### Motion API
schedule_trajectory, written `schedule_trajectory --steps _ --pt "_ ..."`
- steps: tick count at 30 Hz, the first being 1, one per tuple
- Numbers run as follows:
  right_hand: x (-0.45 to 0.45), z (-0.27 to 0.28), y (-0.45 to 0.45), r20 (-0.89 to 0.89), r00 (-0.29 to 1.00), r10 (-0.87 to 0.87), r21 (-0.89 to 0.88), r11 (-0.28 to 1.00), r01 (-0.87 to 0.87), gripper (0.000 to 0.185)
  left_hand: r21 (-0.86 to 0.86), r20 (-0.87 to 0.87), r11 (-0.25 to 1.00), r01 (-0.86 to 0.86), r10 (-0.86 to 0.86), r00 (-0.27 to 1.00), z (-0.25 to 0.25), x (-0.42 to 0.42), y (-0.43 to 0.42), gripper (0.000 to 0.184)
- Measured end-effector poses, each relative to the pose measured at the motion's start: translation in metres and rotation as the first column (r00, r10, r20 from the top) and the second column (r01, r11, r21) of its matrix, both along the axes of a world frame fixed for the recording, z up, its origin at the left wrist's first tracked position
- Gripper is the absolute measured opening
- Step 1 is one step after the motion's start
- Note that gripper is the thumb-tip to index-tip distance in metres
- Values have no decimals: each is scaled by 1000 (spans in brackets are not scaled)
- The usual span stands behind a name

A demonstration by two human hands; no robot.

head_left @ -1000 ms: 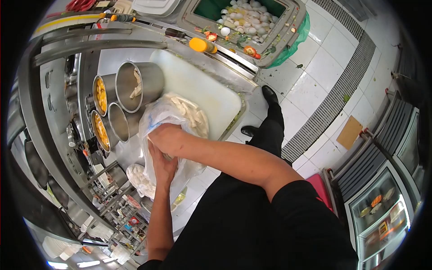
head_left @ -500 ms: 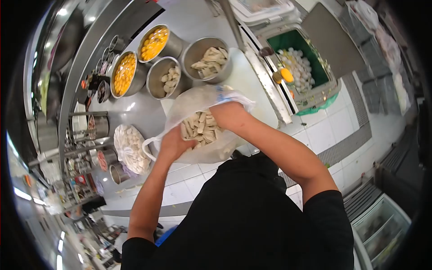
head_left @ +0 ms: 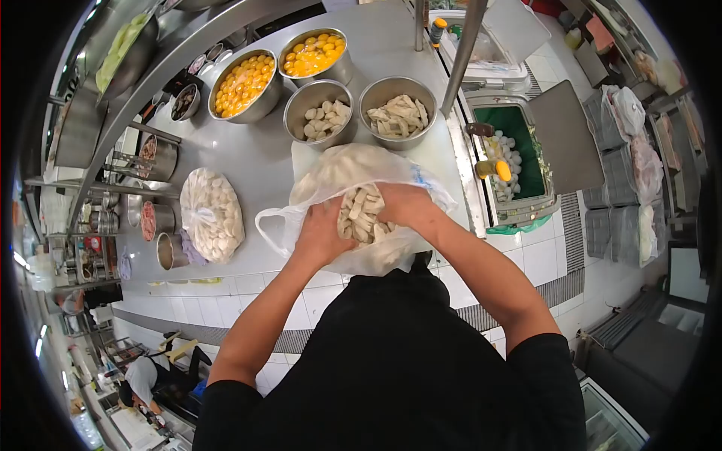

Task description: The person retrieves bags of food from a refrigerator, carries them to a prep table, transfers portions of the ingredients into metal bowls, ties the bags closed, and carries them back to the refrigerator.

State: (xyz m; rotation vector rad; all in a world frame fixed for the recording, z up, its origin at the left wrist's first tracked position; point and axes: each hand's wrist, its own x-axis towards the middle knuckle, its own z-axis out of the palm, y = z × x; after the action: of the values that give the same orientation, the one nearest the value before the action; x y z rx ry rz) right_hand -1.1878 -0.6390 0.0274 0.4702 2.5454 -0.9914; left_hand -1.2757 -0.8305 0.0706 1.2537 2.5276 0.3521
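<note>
In the head view, both my hands are at the mouth of a clear plastic bag [head_left: 342, 167], just in front of my body. My left hand [head_left: 325, 229] is on the near left of the opening, its thumb against the pale strips [head_left: 362, 216] inside. My right hand [head_left: 406, 204] reaches in from the other side, its fingertips hidden among the strips, so I cannot tell whether either hand is closed on anything. The bag rests partly on a white board [head_left: 445, 167] (a bit of it shows beyond my right hand), on the metal desk [head_left: 259, 177].

Straight beyond my right hand stands a steel pot [head_left: 374, 93] with similar strips; beyond my left, a second pot [head_left: 309, 98] with rounder pale pieces. Farther out are two bowls of yolks, one [head_left: 264, 110] left of the other [head_left: 343, 71]. Well left of my left hand lies a tied bag [head_left: 218, 219] of pale pieces. Right of my right hand, a bin [head_left: 535, 204] holds white shells [head_left: 507, 141].
</note>
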Motion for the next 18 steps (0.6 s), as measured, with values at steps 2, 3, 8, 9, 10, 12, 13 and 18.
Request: schedule_trajectory --steps 2,3,8,9,10,12,13,18 --pt "2 15 3 -2 1000 6 -87 996 -6 62 -192 105 981 0 21 994 5 4 3 96" --pt "1 21 7 -15 1000 1 -164 986 -3 65 -187 104 982 -6 26 994 0 0 0 96" --pt "7 33 5 35 999 -27 -119 992 31 71 18 231 990 138 -138 963 0 -18 -25 88" --pt "7 52 3 187 982 10 -108 994 11 71 15 242 991 134 -134 961 0 -17 -27 88" --pt "8 45 3 203 979 20 -114 993 3 71 -29 129 976 214 -209 969 0 -14 -30 84" --pt "8 30 6 113 990 87 -160 985 -68 71 -79 24 956 281 -280 960 -4 -12 -33 80" --pt "3 25 9 113 989 93 -152 986 -75 71 -71 94 966 248 -241 966 -7 -15 -28 78" --pt "-8 12 11 -163 986 -31 29 999 36 71 -47 212 992 117 -105 972 1 -14 -11 73"
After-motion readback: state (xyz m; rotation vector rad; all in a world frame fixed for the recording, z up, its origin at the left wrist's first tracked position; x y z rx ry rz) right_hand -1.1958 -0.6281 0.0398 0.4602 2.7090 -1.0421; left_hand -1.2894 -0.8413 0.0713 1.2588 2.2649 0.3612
